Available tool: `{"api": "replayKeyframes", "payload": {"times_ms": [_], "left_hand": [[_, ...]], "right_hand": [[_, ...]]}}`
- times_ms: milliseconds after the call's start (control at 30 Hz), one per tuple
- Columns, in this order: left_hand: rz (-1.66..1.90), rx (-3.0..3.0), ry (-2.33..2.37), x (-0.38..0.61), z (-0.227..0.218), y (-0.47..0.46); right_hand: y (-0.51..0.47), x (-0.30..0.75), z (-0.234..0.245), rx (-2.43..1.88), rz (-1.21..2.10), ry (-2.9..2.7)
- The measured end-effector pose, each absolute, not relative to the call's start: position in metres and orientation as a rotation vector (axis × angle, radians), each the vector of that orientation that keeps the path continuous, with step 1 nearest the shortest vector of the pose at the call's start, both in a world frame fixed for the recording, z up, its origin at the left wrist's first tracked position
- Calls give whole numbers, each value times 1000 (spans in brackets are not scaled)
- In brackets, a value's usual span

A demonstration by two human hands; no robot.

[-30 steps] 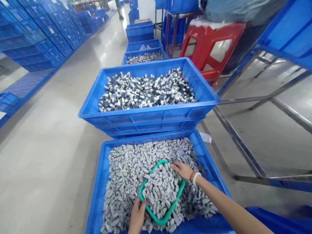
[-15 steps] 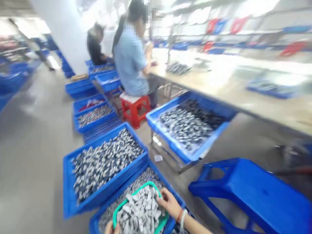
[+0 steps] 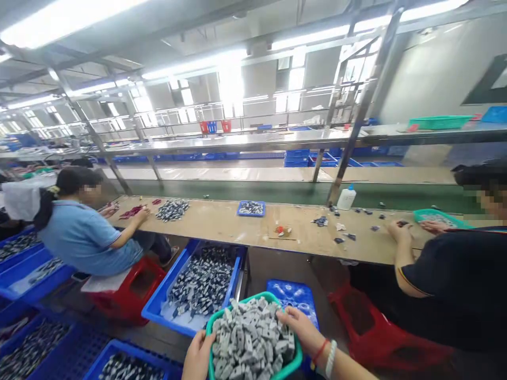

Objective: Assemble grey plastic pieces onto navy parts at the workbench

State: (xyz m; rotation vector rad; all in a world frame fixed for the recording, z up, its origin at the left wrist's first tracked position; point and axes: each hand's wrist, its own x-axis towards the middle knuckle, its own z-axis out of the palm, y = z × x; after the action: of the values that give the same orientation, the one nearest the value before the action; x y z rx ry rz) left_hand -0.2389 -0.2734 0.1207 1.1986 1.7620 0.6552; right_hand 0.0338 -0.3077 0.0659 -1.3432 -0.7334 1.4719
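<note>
A green plastic basket (image 3: pixel 298 354) heaped with small grey parts (image 3: pixel 249 338) is held up at the bottom middle of the view. My left hand (image 3: pixel 199 354) grips its left side, the thumb over the rim. At the right side, my right hand (image 3: pixel 299 324) closes on the rim, its fingers reaching over the grey parts. A red cord and a white beaded bracelet circle my right wrist. Just beyond the basket stands a blue stool (image 3: pixel 295 295), partly hidden by it. The basket's underside is out of sight.
A long workbench (image 3: pixel 222 227) runs across, bearing a small blue tray (image 3: pixel 251 208), a white bottle (image 3: pixel 346 198) and loose parts. A blue bin (image 3: pixel 158 311) of dark and grey parts stands before it. Seated people (image 3: pixel 87 232) work at left and right on red stools (image 3: pixel 130 295).
My view has swung right and up, from the floor bins to the workbench. The green basket has been lifted away from the blue bin beneath it, still between both hands.
</note>
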Motion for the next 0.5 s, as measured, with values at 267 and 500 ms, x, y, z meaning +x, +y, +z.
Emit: {"api": "replayKeyframes", "payload": {"times_ms": [267,500], "left_hand": [[526,1323,1664,12,107,-25],[639,1440,1658,195,64,185]], "right_hand": [[-108,275,81,-1457,1296,-714],[84,426,22,-1667,1109,-752]]}}
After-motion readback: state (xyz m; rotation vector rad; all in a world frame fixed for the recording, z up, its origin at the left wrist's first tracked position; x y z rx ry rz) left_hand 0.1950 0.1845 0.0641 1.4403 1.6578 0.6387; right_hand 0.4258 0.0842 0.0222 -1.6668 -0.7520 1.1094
